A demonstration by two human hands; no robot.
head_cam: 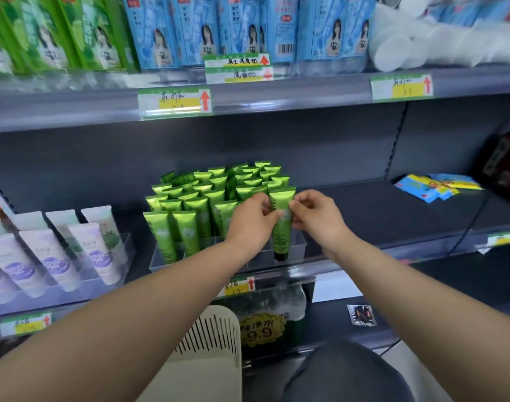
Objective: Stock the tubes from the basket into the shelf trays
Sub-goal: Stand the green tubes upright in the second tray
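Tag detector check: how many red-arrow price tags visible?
6: two stacked above the upper shelf rail, two on it, one below the green tubes, one lower left. A blurred far-right tag may be a seventh.

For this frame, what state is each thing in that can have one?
Held green tube: upright, cap down, at the tray's front right corner.
Left hand: pinches that tube.
Right hand: pinches that tube.
Clear tray: mostly filled with upright green tubes.
Basket: below the shelf, contents hidden.
Purple tubes: standing in rows.
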